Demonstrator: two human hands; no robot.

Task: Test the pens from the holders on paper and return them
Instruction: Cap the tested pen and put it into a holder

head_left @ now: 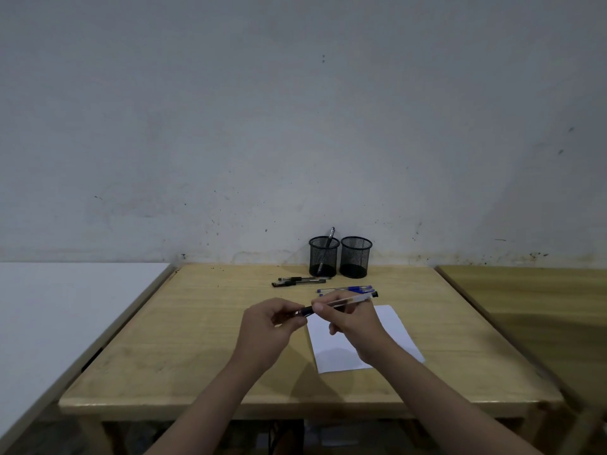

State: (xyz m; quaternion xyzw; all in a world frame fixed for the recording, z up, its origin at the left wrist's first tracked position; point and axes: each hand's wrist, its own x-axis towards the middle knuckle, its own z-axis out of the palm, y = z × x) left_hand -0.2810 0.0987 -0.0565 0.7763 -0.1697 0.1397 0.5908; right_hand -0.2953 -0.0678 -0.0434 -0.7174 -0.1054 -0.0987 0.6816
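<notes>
Both my hands hold one clear-barrelled pen [345,302] level above the wooden table [197,339]. My right hand [354,326] grips its barrel, and my left hand [272,326] pinches its black end, likely the cap. Under my right hand lies a white sheet of paper [394,326]. Two black mesh holders stand at the back by the wall: the left holder [323,256] has one pen leaning in it, the right holder [355,257] looks empty. Two black pens [297,281] lie in front of the left holder. Blue pens [348,289] lie just beyond my right hand.
A white table [65,307] adjoins the wooden one on the left. Another wooden surface [542,307] borders it on the right. A grey wall rises straight behind the holders.
</notes>
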